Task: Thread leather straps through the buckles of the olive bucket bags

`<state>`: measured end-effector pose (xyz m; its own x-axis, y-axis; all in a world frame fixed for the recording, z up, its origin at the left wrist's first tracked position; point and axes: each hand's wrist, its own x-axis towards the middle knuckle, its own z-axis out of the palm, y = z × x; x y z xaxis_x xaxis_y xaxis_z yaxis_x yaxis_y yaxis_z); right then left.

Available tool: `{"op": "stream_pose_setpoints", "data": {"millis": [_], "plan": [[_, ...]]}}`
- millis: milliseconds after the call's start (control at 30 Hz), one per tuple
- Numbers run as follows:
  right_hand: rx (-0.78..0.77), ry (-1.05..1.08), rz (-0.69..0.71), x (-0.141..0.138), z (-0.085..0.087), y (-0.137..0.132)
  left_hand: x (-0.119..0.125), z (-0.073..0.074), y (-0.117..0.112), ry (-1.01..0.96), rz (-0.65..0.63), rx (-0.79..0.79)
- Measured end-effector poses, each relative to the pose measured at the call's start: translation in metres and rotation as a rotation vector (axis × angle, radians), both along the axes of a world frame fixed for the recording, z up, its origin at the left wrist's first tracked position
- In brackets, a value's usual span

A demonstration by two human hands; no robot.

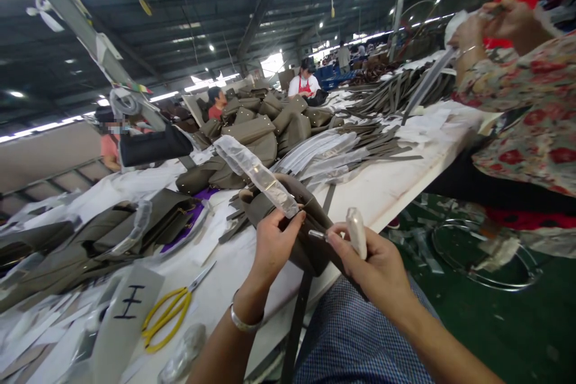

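Observation:
An olive-brown leather bag (310, 255) rests at the table's front edge, against my lap. My left hand (275, 245) is closed in a pinch at its upper edge, on the lower end of a clear plastic-wrapped strap (256, 173) that slants up and away. My right hand (373, 261) is closed, with a small shiny metal piece (317, 234) sticking out past the thumb and fingertips toward the bag. Between its fingers stands a whitish wrapped piece (356, 231); whether it joins the metal piece I cannot tell. A dark strap (297, 318) hangs below the bag.
Yellow-handled scissors (168, 316) lie left on the white table (373, 189), beside a card marked H (128, 318). Several bags (252, 135) are heaped behind, with loose straps (382, 96) farther right. A co-worker in a floral sleeve (522, 84) works close on the right, near a metal stool (488, 281).

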<state>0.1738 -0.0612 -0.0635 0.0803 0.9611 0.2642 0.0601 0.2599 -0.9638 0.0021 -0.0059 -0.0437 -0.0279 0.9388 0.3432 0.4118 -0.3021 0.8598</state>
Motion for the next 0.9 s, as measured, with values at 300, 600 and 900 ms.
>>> {"op": "stream_pose_setpoints", "data": {"millis": [300, 600, 900], "plan": [[0.219, -0.307, -0.181, -0.021, -0.007, -0.006, 0.004, -0.007, -0.003, -0.053, -0.034, 0.019], [0.287, -0.375, -0.180, -0.025, -0.016, -0.013, 0.008, -0.007, -0.009, -0.107, -0.015, 0.019], [0.307, -0.417, -0.187, -0.028, -0.021, -0.013, 0.009, -0.008, -0.012, -0.185, 0.008, 0.009]]}}
